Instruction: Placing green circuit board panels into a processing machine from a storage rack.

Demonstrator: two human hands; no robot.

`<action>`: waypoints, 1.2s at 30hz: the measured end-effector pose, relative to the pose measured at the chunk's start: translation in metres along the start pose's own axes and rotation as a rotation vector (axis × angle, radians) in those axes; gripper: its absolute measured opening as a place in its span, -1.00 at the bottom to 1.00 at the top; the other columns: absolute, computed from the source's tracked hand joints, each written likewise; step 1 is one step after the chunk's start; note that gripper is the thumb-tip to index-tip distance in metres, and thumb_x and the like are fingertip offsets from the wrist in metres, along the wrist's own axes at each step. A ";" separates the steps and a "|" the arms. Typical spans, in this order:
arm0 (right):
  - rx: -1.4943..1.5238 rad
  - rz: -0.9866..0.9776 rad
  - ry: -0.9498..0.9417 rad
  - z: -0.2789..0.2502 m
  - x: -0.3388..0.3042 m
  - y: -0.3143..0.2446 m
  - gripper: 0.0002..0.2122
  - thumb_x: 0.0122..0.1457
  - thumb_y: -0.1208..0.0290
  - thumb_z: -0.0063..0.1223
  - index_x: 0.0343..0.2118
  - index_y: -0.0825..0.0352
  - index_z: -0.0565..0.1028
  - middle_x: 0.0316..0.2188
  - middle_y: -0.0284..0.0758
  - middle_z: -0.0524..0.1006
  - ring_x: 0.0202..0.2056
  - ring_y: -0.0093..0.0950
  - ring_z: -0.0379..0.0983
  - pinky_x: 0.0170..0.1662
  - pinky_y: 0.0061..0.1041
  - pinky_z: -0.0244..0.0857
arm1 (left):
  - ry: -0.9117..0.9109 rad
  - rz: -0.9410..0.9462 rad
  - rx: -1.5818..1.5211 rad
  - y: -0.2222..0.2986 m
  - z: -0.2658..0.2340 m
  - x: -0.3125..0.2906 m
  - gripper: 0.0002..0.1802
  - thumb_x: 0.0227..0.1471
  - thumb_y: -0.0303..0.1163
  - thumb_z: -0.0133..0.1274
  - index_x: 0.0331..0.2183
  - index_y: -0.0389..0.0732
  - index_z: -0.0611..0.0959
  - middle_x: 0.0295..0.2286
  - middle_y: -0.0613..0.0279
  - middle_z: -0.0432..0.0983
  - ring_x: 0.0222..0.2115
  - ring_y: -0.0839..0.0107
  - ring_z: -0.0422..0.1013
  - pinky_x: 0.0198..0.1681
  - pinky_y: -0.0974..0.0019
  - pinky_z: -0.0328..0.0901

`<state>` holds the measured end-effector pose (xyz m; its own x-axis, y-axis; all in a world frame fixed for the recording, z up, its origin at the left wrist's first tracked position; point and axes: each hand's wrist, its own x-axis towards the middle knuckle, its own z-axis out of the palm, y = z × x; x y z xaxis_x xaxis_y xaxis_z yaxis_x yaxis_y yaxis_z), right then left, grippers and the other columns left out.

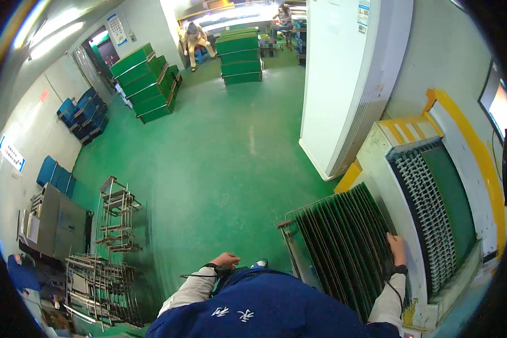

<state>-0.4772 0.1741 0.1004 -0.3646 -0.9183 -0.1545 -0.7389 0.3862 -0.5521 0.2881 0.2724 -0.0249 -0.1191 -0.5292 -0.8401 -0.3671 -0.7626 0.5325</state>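
Observation:
Beside me on the right stands a rack [287, 224] packed with a row of thin, upright green panels [343, 242]. My right hand [397, 249] is at the right end of this row, its fingers bent round the edge of the last panel; part of the grip is hidden. My left hand [226, 259] hangs in front of my waist, away from the rack, with nothing visible in it and its fingers loosely stretched.
A machine with rows of rollers [428, 208] stands right of the rack, a tall white cabinet [335, 84] beyond. Metal rack carts [104, 281] are at left. Stacked green bins [146, 84] and blue crates [84, 115] stand farther off. Two people [196, 42] sit at the back.

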 end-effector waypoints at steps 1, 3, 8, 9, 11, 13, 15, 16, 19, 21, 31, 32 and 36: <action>-0.043 -0.044 0.012 0.004 0.006 0.010 -0.50 0.20 0.03 0.13 -0.40 0.56 0.49 -0.61 -0.15 0.46 -0.49 -0.38 0.38 -0.36 -0.29 0.23 | 0.004 -0.004 -0.001 0.001 0.001 -0.001 -0.36 0.15 -0.04 0.18 0.06 -0.36 0.55 -0.07 0.03 0.57 -0.31 0.26 0.56 -0.33 0.21 0.47; -0.127 -0.022 -0.037 0.011 0.015 0.003 -0.55 0.18 0.09 0.14 -0.35 0.55 0.52 -0.56 -0.06 0.50 -0.48 -0.31 0.44 -0.36 -0.25 0.25 | 0.028 -0.017 -0.010 0.001 0.000 -0.010 -0.36 0.15 -0.04 0.17 0.07 -0.35 0.54 -0.06 0.04 0.57 -0.30 0.27 0.55 -0.32 0.21 0.46; -0.232 -0.077 0.070 0.016 0.041 0.053 -0.60 0.16 0.15 0.15 -0.32 0.52 0.55 -0.48 0.10 0.53 -0.43 -0.07 0.52 -0.36 -0.17 0.28 | 0.020 0.009 -0.050 0.003 0.006 -0.014 -0.38 0.13 -0.04 0.19 0.04 -0.34 0.58 -0.09 0.06 0.59 -0.29 0.26 0.55 -0.29 0.20 0.46; -0.199 -0.065 -0.005 0.017 0.034 0.030 -0.61 0.16 0.16 0.14 -0.31 0.52 0.55 -0.46 0.12 0.54 -0.39 -0.03 0.53 -0.34 -0.16 0.30 | 0.015 0.008 -0.028 -0.008 0.002 -0.016 -0.40 0.12 -0.03 0.20 0.01 -0.33 0.60 -0.12 0.08 0.61 -0.29 0.27 0.55 -0.29 0.20 0.46; -0.212 -0.040 -0.049 0.008 0.012 -0.002 -0.63 0.16 0.18 0.13 -0.29 0.51 0.56 -0.42 0.13 0.55 -0.32 0.04 0.54 -0.29 -0.13 0.32 | -0.035 0.032 0.022 -0.025 -0.007 -0.006 -0.43 0.10 -0.02 0.22 -0.04 -0.30 0.66 -0.16 0.14 0.63 -0.29 0.30 0.55 -0.28 0.19 0.45; -0.295 -0.021 -0.008 0.004 0.000 -0.016 -0.64 0.16 0.20 0.11 -0.27 0.49 0.58 -0.37 0.12 0.57 -0.24 0.09 0.52 -0.23 -0.10 0.35 | -0.052 0.009 0.194 -0.028 -0.006 -0.005 -0.44 0.07 0.02 0.23 -0.09 -0.27 0.69 -0.20 0.20 0.64 -0.30 0.34 0.54 -0.26 0.19 0.44; -0.385 0.008 -0.022 0.001 -0.009 -0.027 -0.65 0.15 0.21 0.10 -0.22 0.46 0.59 -0.30 0.10 0.58 -0.18 0.09 0.51 -0.16 -0.08 0.36 | -0.095 0.020 0.322 -0.031 -0.006 -0.002 -0.44 0.05 0.05 0.24 -0.12 -0.24 0.71 -0.23 0.24 0.65 -0.30 0.37 0.54 -0.23 0.20 0.43; -0.429 0.023 -0.031 0.001 -0.013 -0.033 -0.65 0.15 0.21 0.10 -0.19 0.44 0.59 -0.26 0.09 0.58 -0.16 0.09 0.51 -0.12 -0.06 0.36 | -0.129 0.041 0.363 -0.033 -0.008 -0.002 -0.43 0.04 0.06 0.24 -0.12 -0.23 0.71 -0.23 0.26 0.65 -0.30 0.38 0.53 -0.22 0.21 0.42; -0.535 -0.012 -0.042 -0.001 -0.021 -0.050 -0.66 0.12 0.25 0.14 -0.14 0.40 0.59 -0.16 0.08 0.57 -0.09 0.07 0.49 -0.06 -0.06 0.36 | -0.174 0.060 0.359 -0.033 -0.008 -0.004 -0.49 0.00 0.06 0.26 -0.19 -0.17 0.75 -0.30 0.29 0.65 -0.29 0.40 0.50 -0.18 0.21 0.38; -0.507 0.031 -0.026 -0.002 -0.028 -0.062 -0.64 0.10 0.27 0.18 -0.09 0.40 0.58 -0.12 0.08 0.56 -0.05 0.04 0.48 -0.03 -0.08 0.36 | -0.185 0.080 0.339 -0.034 -0.008 -0.003 -0.52 -0.02 0.05 0.27 -0.21 -0.15 0.77 -0.33 0.30 0.65 -0.28 0.41 0.48 -0.18 0.20 0.36; -0.499 -0.092 0.213 -0.084 -0.058 -0.096 -0.64 0.05 0.24 0.28 -0.20 0.43 0.55 -0.24 0.03 0.56 -0.13 0.01 0.48 -0.10 -0.08 0.33 | -0.210 -0.008 0.287 -0.013 -0.010 0.002 -0.53 0.02 0.01 0.22 -0.21 -0.20 0.73 -0.32 0.28 0.62 -0.30 0.39 0.46 -0.17 0.20 0.36; -0.494 -0.092 0.201 -0.102 -0.069 -0.110 -0.65 0.04 0.25 0.28 -0.24 0.44 0.54 -0.27 0.04 0.55 -0.17 0.01 0.48 -0.13 -0.06 0.32 | -0.219 -0.017 0.319 -0.012 -0.011 0.011 -0.54 0.01 0.00 0.23 -0.22 -0.20 0.73 -0.32 0.28 0.62 -0.31 0.38 0.46 -0.17 0.20 0.36; -0.504 -0.170 0.399 -0.173 -0.102 -0.123 -0.69 0.06 0.31 0.25 -0.23 0.46 0.52 -0.29 0.04 0.54 -0.20 0.01 0.43 -0.11 -0.17 0.29 | -0.291 0.152 0.486 0.001 -0.014 0.025 -0.57 0.02 -0.09 0.23 -0.16 -0.20 0.73 -0.33 0.26 0.62 -0.30 0.37 0.46 -0.16 0.21 0.36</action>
<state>-0.4470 0.2349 0.3255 -0.3298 -0.9047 0.2696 -0.9439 0.3213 -0.0764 0.2980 0.2533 -0.0438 -0.4271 -0.4430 -0.7883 -0.6987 -0.3917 0.5987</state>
